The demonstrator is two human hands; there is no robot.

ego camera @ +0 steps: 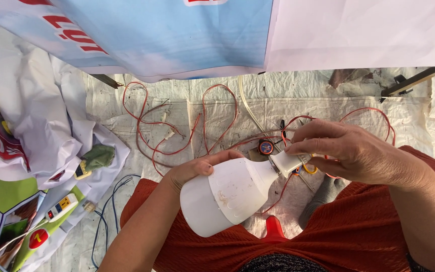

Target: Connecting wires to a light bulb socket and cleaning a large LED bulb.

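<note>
A large white bulb [227, 194] lies tilted across the middle of the frame, its rounded dome toward the lower left and its narrow neck pointing to the upper right. The left hand [197, 168] wraps around the bulb's wide body from behind, thumb lying along the top edge, so it is closed on the bulb. The right hand [343, 151] comes in from the right side of the frame, and its fingertips [298, 146] pinch the metal base [298, 160] at the end of the neck. Under both forearms spreads a rust-red cloth [358, 236] over the person's lap. Beyond the hands, in the centre of the frame, red wires [177, 126] loop loosely over a pale crinkled sheet [217, 106], and a small round red-and-blue part [265, 147] sits just beside the bulb's neck. At the lower left a white power strip [61, 206] rests on printed banner material [6, 201], with a green rag [99, 156] near it.
</note>
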